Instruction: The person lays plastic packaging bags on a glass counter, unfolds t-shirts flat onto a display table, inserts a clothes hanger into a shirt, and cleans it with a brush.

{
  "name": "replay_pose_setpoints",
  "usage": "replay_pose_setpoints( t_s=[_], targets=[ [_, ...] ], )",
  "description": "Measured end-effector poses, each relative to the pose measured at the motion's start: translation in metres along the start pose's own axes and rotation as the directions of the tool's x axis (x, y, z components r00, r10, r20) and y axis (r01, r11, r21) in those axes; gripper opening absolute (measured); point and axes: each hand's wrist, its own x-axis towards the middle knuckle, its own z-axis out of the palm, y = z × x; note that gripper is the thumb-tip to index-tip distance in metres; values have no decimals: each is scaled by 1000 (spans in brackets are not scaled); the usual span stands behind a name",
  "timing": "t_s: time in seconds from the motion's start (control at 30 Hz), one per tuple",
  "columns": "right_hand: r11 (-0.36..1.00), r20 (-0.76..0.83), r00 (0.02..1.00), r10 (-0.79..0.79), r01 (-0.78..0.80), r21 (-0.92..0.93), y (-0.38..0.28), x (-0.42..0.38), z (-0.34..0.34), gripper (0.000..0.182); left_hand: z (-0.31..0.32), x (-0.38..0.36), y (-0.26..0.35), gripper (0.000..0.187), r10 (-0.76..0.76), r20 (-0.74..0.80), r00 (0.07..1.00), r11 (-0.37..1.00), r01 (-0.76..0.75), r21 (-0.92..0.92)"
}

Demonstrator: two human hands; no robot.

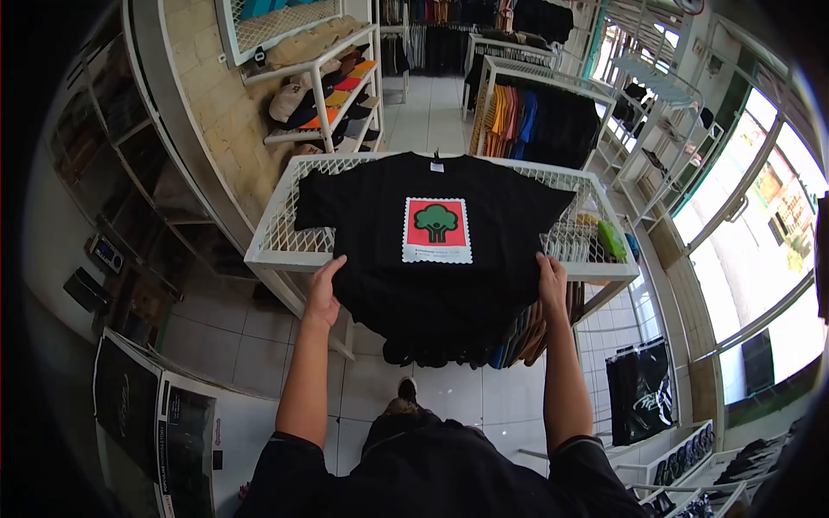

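Observation:
A black T-shirt (380,233) lies spread, front up, over a white mesh-topped rack (268,233), its lower part hanging past the near edge. On its chest is a stamp-shaped print (437,230) with a green tree on red. A pale label (436,167) shows at the collar. My left hand (323,293) grips the shirt's left side, thumb on top. On the opposite side, my right hand (553,283) pinches the other edge. The fingers beneath the cloth are partly hidden.
Shelves of caps (319,99) stand at the left wall. Behind the rack hang coloured shirts (509,116). A bright green item (611,240) lies on the mesh at right. A black bag (639,390) is low at right, near glass doors.

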Motion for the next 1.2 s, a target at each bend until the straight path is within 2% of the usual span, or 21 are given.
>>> replay_pose_setpoints(
  t_s=[0.1, 0.13, 0.2, 0.27, 0.33, 0.37, 0.4, 0.47, 0.5, 0.53, 0.6, 0.63, 0.7, 0.8, 0.83, 0.9, 0.93, 0.97, 1.0, 1.07, 1.2],
  targets=[
    [999, -77, 996, -33, 31, -21, -6, 0, 11, 32, 8, 3, 9, 29, -87, -27, 996, 996, 86, -38],
    [1000, -79, 997, -23, 21, -23, -8, 0, 11, 32, 7, 6, 11, 29, -111, 19, 994, 991, 112, -76],
    [999, 10, 1000, 6, -6, 32, -22, 8, 10, 30, 2, 16, 18, 29, -122, 68, 990, 985, 129, -115],
    [995, 1, 999, -38, 38, 89, -37, 12, 13, 30, -5, 31, 24, 28, -191, 116, 975, 962, 209, -175],
    [983, -6, 998, 60, -60, -172, -50, 25, 11, 35, -1, 40, 31, 26, -160, 112, 981, 968, 178, -177],
    [990, -103, 994, -26, 11, -141, -49, 24, 18, 41, 1, 45, 31, 23, -139, 106, 985, 972, 156, -178],
    [989, -105, 994, -26, 11, -144, -43, 28, 24, 41, 6, 47, 33, 23, -141, 108, 984, 971, 158, -181],
    [934, -256, 915, -311, 244, -262, -25, 41, 37, 50, 19, 47, 40, 21, -165, 62, 984, 971, 173, -167],
    [952, -183, 955, -234, 188, -241, -35, 40, 35, 56, 25, 47, 43, 21, -164, 63, 984, 971, 173, -166],
    [953, -186, 955, -231, 184, -239, -41, 41, 35, 56, 30, 45, 47, 19, -169, 60, 984, 972, 177, -155],
    [994, -45, 999, -3, -2, -109, -52, 46, 32, 54, 33, 55, 49, 17, -176, 64, 982, 972, 184, -144],
    [994, -47, 999, 0, -5, -113, -57, 46, 32, 54, 32, 61, 50, 15, -153, 75, 985, 981, 161, -108],
    [967, -145, 975, -168, 134, -219, -68, 48, 41, 51, 29, 76, 54, 13, -127, 82, 988, 989, 133, -70],
    [988, -163, 983, -86, 63, -140, -60, 71, 46, 48, 18, 96, 52, 10, -160, 45, 986, 984, 163, -69],
    [960, -188, 965, -182, 133, -246, -58, 72, 49, 46, 19, 100, 52, 13, -136, 42, 990, 990, 138, -42],
    [961, -188, 959, -210, 167, -220, -53, 74, 53, 45, 27, 100, 51, 15, -121, 44, 992, 993, 121, -13],
    [961, -190, 953, -235, 198, -192, -48, 75, 54, 44, 40, 91, 55, 21, -102, -44, 994, 994, 104, 31],
    [927, -195, 935, -295, 230, -297, -42, 77, 53, 40, 49, 94, 60, 28, -69, -120, 990, 994, 79, 78],
    [926, -206, 931, -300, 233, -298, -46, 81, 53, 40, 50, 103, 59, 28, -67, -107, 992, 994, 76, 79],
    [967, -208, 953, -222, 188, -171, -57, 71, 54, 37, 44, 107, 54, 40, -13, -109, 994, 995, 23, 92],
    [942, -199, 930, -309, 269, -202, -56, 90, 49, 31, 37, 129, 54, 41, -78, -95, 992, 993, 86, 83]
  ],
)
